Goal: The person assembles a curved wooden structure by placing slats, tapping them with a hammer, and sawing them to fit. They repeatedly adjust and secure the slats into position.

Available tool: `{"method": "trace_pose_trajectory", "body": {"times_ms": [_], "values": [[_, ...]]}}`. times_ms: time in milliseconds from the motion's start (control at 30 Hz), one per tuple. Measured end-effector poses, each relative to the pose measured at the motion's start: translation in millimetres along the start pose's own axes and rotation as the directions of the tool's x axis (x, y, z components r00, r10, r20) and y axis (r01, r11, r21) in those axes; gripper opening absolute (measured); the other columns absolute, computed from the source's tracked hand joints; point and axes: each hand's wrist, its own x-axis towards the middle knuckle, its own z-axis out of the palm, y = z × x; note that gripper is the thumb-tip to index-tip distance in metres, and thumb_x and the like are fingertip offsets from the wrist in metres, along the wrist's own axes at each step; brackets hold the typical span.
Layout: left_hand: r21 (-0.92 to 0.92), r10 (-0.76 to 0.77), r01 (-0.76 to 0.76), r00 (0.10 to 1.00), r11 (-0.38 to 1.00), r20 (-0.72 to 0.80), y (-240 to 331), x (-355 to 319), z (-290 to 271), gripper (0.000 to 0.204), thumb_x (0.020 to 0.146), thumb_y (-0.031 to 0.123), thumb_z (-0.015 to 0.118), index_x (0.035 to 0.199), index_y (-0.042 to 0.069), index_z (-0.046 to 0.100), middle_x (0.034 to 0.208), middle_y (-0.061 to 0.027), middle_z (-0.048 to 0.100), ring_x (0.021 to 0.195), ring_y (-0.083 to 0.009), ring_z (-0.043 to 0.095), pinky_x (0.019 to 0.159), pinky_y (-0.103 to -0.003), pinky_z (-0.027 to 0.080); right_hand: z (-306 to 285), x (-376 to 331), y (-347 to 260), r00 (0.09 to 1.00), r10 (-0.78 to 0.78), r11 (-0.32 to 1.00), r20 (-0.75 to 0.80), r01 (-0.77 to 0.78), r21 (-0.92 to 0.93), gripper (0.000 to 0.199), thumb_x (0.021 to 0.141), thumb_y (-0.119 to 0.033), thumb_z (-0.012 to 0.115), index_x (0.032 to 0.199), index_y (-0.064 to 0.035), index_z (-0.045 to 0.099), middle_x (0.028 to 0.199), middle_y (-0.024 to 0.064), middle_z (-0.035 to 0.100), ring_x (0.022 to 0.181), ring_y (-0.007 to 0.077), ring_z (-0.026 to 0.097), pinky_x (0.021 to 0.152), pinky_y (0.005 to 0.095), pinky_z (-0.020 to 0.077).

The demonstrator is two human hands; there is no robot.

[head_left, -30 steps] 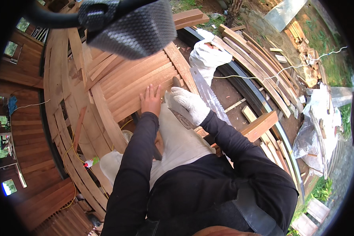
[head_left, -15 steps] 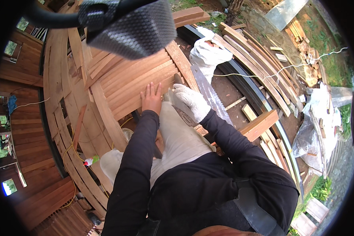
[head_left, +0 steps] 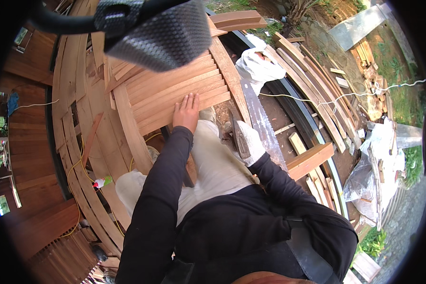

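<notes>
My bare left hand [head_left: 187, 112] lies flat on the near slats of a reddish-brown slatted wooden panel [head_left: 168, 94], holding nothing. In a white knit glove, my right hand [head_left: 252, 143] is closed round a long, flat, dark greyish-brown object [head_left: 237, 135]; its exact kind is unclear. This hand is just off the panel's near right corner, by my right leg. To its right lies a handsaw [head_left: 260, 120] with a wide toothed blade, alongside the panel's right frame board [head_left: 229, 78]. My light trousers [head_left: 213, 161] show below the panel.
Loose planks [head_left: 92, 106] with gaps form the deck at left, where a yellow cord [head_left: 74, 176] and a small red-white-green bottle [head_left: 102, 181] lie. At right are a white sack [head_left: 260, 66], a dark beam [head_left: 296, 109], stacked boards [head_left: 312, 90] and a thick timber [head_left: 310, 160].
My right hand has moved down and right, away from the panel's edge, and turned the flat object more upright. The left hand stays flat on the slats. The view has shifted slightly.
</notes>
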Motion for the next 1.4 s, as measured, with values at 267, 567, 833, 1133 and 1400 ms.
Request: {"method": "trace_pose_trajectory", "body": {"times_ms": [267,567,833,1133,1400], "values": [[-0.012,-0.011,0.011,0.999,1.0,-0.053,0,2,7,0.066,0.096,0.022,0.07,0.158,0.014,0.046,0.164,-0.0077,0.048,0.15,-0.0247,0.046,0.119,-0.054,0.042,-6,-8,19,0.908,0.404,0.889,0.112,-0.36,-0.283,0.02,0.089,-0.02,0.072,0.101,-0.0034,0.069,0.083,0.017,0.072,0.077,0.0336,0.071,0.074,0.0415,0.0561],[-0.746,-0.745,0.514,0.666,0.423,0.036,-44,-81,-22,0.034,0.1,0.035,0.068,0.093,0.003,0.073,0.082,-0.0089,0.078,0.08,-0.0274,0.076,0.075,-0.041,0.059,12,28,70,0.629,0.651,0.71,0.425,-0.702,-0.05,0.027,0.092,-0.023,0.065,0.098,0.0031,0.071,0.079,0.0102,0.069,0.069,0.0186,0.066,0.065,0.0353,0.0529],[-0.674,-0.5,0.178,0.543,-0.717,0.675,-84,-88,10,0.041,0.107,0.038,0.065,0.125,0.002,0.062,0.111,-0.0111,0.07,0.1,-0.022,0.071,0.083,-0.036,0.06,18,75,90,0.519,0.748,0.498,0.413,-0.851,0.168,0.02,0.098,-0.027,0.065,0.101,-0.0073,0.07,0.084,0.0042,0.067,0.066,0.0184,0.062,0.062,0.0337,0.0505],[-0.675,-0.56,0.045,0.519,-0.737,0.646,-71,-82,20,0.035,0.105,0.034,0.069,0.122,0.004,0.063,0.108,-0.0094,0.07,0.098,-0.0212,0.07,0.085,-0.035,0.06,18,74,80,0.487,0.818,0.43,0.306,-0.871,0.236,0.024,0.095,-0.032,0.07,0.098,-0.0087,0.071,0.08,0.0027,0.068,0.065,0.0169,0.062,0.061,0.0333,0.0502],[-0.648,-0.56,-0.027,0.531,-0.761,0.636,-69,-74,17,0.048,0.102,0.035,0.074,0.133,0.002,0.057,0.122,-0.0125,0.067,0.115,-0.0313,0.069,0.091,-0.041,0.062,0,40,56,0.623,0.702,0.612,0.346,-0.776,0.154,0.021,0.094,-0.021,0.068,0.096,0.0005,0.068,0.076,0.0049,0.065,0.062,0.0151,0.061,0.057,0.0323,0.0508]]}}
